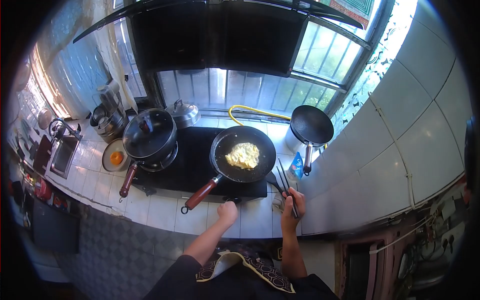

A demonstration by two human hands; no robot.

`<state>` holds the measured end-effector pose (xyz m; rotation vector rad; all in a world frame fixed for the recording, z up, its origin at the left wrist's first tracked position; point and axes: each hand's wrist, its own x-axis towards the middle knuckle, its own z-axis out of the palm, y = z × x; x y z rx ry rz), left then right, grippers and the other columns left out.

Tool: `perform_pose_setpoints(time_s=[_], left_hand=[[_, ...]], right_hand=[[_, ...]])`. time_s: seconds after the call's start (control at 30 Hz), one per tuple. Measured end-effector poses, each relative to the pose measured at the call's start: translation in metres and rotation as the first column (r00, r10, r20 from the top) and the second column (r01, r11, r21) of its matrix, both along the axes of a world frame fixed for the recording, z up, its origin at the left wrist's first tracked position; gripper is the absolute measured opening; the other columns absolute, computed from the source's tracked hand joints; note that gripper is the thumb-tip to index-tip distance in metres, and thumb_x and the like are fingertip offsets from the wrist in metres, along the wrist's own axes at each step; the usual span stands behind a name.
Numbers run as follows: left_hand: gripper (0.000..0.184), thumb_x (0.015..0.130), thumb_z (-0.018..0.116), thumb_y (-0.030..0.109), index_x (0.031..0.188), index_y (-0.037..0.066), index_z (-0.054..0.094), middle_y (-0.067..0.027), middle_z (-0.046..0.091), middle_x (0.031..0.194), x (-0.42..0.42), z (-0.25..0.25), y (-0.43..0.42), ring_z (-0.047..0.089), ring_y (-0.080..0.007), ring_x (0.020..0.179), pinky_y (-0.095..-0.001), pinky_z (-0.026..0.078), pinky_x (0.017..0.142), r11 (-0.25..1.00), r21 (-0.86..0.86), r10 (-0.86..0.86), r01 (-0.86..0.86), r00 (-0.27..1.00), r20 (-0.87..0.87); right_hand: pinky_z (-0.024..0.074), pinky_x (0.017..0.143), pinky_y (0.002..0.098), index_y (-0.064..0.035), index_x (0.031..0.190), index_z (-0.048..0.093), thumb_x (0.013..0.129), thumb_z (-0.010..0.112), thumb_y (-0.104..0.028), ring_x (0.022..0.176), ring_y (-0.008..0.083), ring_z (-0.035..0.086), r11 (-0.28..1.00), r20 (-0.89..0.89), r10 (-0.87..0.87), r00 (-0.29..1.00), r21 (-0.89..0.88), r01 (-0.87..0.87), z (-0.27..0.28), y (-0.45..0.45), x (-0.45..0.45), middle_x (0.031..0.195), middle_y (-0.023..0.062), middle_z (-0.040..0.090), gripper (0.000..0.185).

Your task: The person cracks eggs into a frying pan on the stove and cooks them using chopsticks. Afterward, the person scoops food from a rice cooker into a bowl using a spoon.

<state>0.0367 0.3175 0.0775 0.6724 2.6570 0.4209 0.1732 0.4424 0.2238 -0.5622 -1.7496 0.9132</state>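
A cooked egg (243,156) lies in a black frying pan (265,145) on the right side of the black stove (195,175). The pan's red-brown handle points toward the front left. My left hand (228,212) is closed at the stove's front edge, by a knob right of the handle; whatever its fingers hold is hidden. My right hand (294,203) grips dark chopsticks (284,175), their tips pointing up and away, right of the pan. Beneath them a dark spatula (274,183) rests beside the stove.
A lidded pan (149,135) sits on the left burner. Left of it are a plate (106,162) with something orange, stacked pots (111,122) and a sink (65,156). At the right stand a blue packet (296,166) and a small black pan (312,125) on a pot.
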Motion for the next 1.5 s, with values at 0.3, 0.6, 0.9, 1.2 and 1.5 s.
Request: perform_pose_setpoints(time_s=[0.3,0.6,0.9,1.2,1.5], left_hand=[[0.019,0.08,0.054,0.017,0.08,0.002,0.065,-0.0104,0.066,0.08,0.001,-0.003,0.003,0.066,-0.0268,0.076,-0.0376,0.052,0.065,0.968,-0.248,-0.015,-0.023,0.988,-0.151],[0.019,0.079,0.059,0.022,0.085,0.003,0.061,-0.0052,0.058,0.065,-0.028,0.0,-0.136,0.047,-0.0098,0.045,-0.0243,0.038,0.041,0.861,0.279,0.16,-0.426,0.746,0.646],[0.017,0.088,0.05,0.02,0.092,0.004,0.053,-0.0044,0.051,0.063,-0.061,0.05,-0.177,0.04,-0.0084,0.042,-0.0214,0.03,0.036,0.154,0.427,-0.038,-0.891,0.426,0.904],[0.015,0.087,0.05,0.018,0.091,0.003,0.053,-0.0056,0.048,0.062,-0.072,0.042,-0.173,0.041,-0.0125,0.044,-0.0234,0.031,0.037,0.141,0.364,-0.174,-0.921,0.339,0.925],[0.016,0.086,0.045,0.018,0.094,0.004,0.049,-0.0034,0.043,0.065,-0.079,0.037,-0.173,0.039,-0.0116,0.047,-0.0224,0.03,0.041,0.197,0.282,-0.212,-0.939,0.24,0.947]], right_hand=[[0.0533,0.065,0.0272,0.006,0.093,0.06,0.085,0.048,-0.004,0.073,0.017,0.059,0.948,-0.119,0.11,0.987,-0.284,-0.14,-0.013,0.018,-0.019,0.087,0.0121,0.055,0.017],[0.0519,0.059,0.0234,0.0024,0.089,0.062,0.082,0.054,-0.001,0.065,0.0143,0.06,0.929,0.038,0.301,0.953,-0.237,-0.284,-0.018,0.046,-0.047,0.08,0.0089,0.056,0.011],[0.0493,0.058,0.0226,0.0031,0.09,0.061,0.085,0.053,-0.008,0.066,0.0152,0.063,0.868,0.048,0.406,0.912,-0.331,-0.369,-0.044,0.06,-0.081,0.08,0.0099,0.059,0.015],[0.0491,0.057,0.0224,0.0046,0.089,0.061,0.086,0.052,-0.01,0.065,0.0159,0.064,0.865,0.012,0.333,0.943,-0.401,-0.3,-0.033,0.052,-0.064,0.081,0.0096,0.061,0.017],[0.0496,0.057,0.0233,0.0033,0.09,0.061,0.086,0.052,-0.01,0.065,0.0172,0.065,0.901,0.059,0.323,0.945,-0.325,-0.288,-0.041,0.047,-0.078,0.079,0.0108,0.061,0.017]])
